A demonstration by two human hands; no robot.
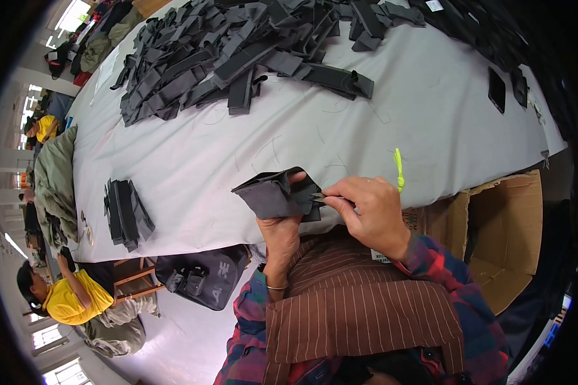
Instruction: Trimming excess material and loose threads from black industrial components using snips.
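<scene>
My left hand (281,234) holds a folded dark grey fabric piece (266,196) above the near edge of the table, with the thumb inside its fold. My right hand (372,212) is closed around small thread snips (319,197). Their dark metal tips touch or lie right beside the fabric's right part; most of the tool is hidden in my fingers. A bright yellow-green strip (399,170) shows just beyond my right hand; whether it is tied to the snips I cannot tell.
A big heap of dark grey fabric strips (237,58) covers the table's (192,160) far side. A small stack (125,215) lies at the left, a phone (496,90) at the right. An open cardboard box (504,237) stands right of me. People in yellow shirts (77,301) sit at left.
</scene>
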